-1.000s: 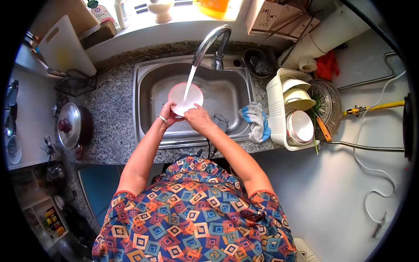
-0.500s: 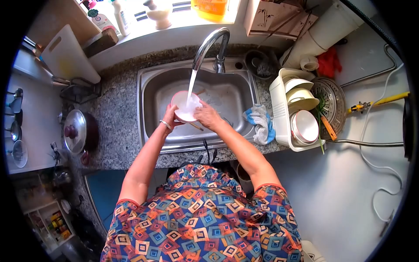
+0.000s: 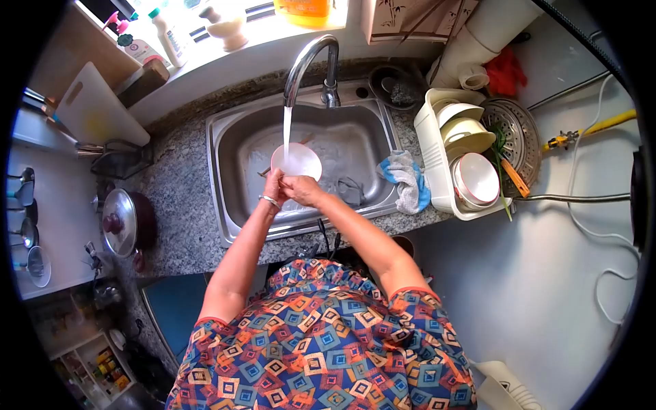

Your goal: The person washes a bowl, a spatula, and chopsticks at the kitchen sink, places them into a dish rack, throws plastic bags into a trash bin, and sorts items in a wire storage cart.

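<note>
Bowl: white bowl (image 3: 296, 161) with a pink outer wall, held over the sink (image 3: 232, 147), tilted, mouth facing up toward the camera.
Water: stream (image 3: 287, 126) from the faucet (image 3: 311, 58) runs straight down and lands on the bowl's left inner edge.
Left hand: left hand (image 3: 274, 188) curled around the bowl's near-left rim, fingers closed on it; metal bracelet (image 3: 270, 200) on the wrist.
Right hand: right hand (image 3: 301, 189) pressed to the bowl's near rim, fingers bent and clamped on the edge; both hands touch each other at the bottom of the bowl.
Sink contents: a few chopsticks (image 3: 306, 141) lie on the basin floor behind the bowl; something dark and wiry sits at the right of the basin, can't tell what.
Counter: speckled granite counter (image 3: 178, 205) wraps the sink.
Right of sink: blue-and-white cloth (image 3: 408, 179) draped over the sink's right edge; just beyond it a white drying rack (image 3: 430, 147) holding several bowls, one pink-rimmed; round metal strainer (image 3: 523, 140) beside the rack.
Left of sink: pot with steel lid (image 3: 117, 222) on the counter; white cutting board (image 3: 96, 109) leaning farther back.
Windowsill: bottles (image 3: 164, 34) lined up above the faucet.
Person: seen from above, patterned short-sleeved garment (image 3: 328, 342), both forearms stretched forward into the basin.
</note>
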Demonstrator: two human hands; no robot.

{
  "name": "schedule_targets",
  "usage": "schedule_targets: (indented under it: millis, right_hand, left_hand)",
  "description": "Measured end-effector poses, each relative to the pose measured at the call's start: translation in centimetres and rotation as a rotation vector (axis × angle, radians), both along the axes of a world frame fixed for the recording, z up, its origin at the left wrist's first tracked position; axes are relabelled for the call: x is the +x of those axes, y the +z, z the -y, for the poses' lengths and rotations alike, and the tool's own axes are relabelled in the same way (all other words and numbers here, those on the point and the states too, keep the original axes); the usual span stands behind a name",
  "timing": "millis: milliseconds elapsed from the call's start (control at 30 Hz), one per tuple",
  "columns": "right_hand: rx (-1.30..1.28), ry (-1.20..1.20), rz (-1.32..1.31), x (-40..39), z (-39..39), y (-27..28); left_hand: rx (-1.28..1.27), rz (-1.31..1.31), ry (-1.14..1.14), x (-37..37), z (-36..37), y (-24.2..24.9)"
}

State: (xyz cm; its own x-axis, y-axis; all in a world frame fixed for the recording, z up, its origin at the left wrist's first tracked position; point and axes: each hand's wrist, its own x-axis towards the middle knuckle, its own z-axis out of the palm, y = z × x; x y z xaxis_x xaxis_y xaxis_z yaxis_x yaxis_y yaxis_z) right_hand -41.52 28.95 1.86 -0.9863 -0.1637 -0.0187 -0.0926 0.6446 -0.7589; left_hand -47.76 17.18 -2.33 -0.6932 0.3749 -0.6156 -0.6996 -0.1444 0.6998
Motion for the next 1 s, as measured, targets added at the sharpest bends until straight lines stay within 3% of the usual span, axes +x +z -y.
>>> schedule_targets:
  millis: [33, 67, 100, 167, 233, 267, 300, 367, 400, 500, 533, 633, 700, 767, 800, 900, 933, 1000]
  right_hand:
    - [-0.044, 0.056, -0.117, 0.2, -1.2, -1.3]
    - [-0.137, 0.099, 0.228, 0.1, -3.7, -1.0]
    - [0.164, 0.155, -0.388, 0.3, -5.4, -1.5]
    - [0.458, 0.171, -0.375, 0.3, -5.2, -2.9]
    - [0.102, 0.002, 0.187, 0.5, -1.7, 0.1]
    - [-0.135, -0.079, 0.094, 0.4, 0.2, -0.3]
    - [-0.087, -0.118, 0.108, 0.8, 0.8, 0.5]
    - [-0.116, 0.092, -0.047, 1.1, -1.4, -2.2]
    - [0.086, 0.153, -0.129, 1.0, -3.3, -3.7]
    - [0.52, 0.247, -0.297, 1.5, -5.8, -1.6]
    - [0.336, 0.276, -0.197, 1.6, -5.5, -1.7]
    - [-0.596, -0.118, 0.241, 0.8, -2.9, -1.2]
    - [-0.949, -0.271, 0.304, -0.1, -2.4, -1.2]
    - [-1.337, -0.423, 0.419, -0.9, -2.3, -2.0]
    - [-1.366, -0.472, 0.452, -1.0, -2.0, -1.3]
    - [-1.303, -0.634, 0.27, -2.0, 0.0, -1.6]
    - [-1.282, -0.709, 0.275, -1.9, 0.7, -0.8]
    - [-0.915, -0.714, 0.239, -2.1, 1.2, -3.7]
  left_hand:
    - [-0.08, 0.021, -0.056, 0.0, 0.1, 2.6]
    - [-0.06, 0.003, -0.12, 0.0, -0.3, 6.1]
    - [-0.072, -0.003, -0.084, 0.3, -0.5, 6.4]
    - [-0.094, -0.014, -0.014, 0.9, -0.9, 6.5]
    - [-0.224, -0.093, 0.15, 1.5, -1.6, 4.3]
    - [-0.087, -0.161, 0.201, 1.3, -1.5, 2.1]
    - [-0.129, -0.13, 0.12, 1.2, -1.2, 2.7]
    - [-0.212, -0.068, -0.041, 1.0, -0.4, 5.4]
    - [-0.166, -0.077, -0.153, 0.4, 0.0, 5.9]
    - [-0.166, 0.051, -0.194, 0.4, 0.4, 5.8]
    - [-0.226, 0.027, -0.152, 1.0, 0.0, 6.5]
    - [-0.285, -0.006, -0.123, 0.1, 1.1, 4.2]
    - [-0.528, -0.488, -0.234, -0.4, 1.4, 1.8]
    - [-1.022, -1.166, -0.207, 2.3, 0.3, 3.1]
    - [-1.021, -1.269, -0.214, 3.7, -0.3, 5.2]
    - [-0.983, -1.756, -0.334, 5.0, -1.0, 7.3]
    - [-0.981, -1.739, -0.299, 4.7, -1.0, 6.9]
    - [-0.976, -1.705, -0.23, 3.4, -1.5, 5.5]
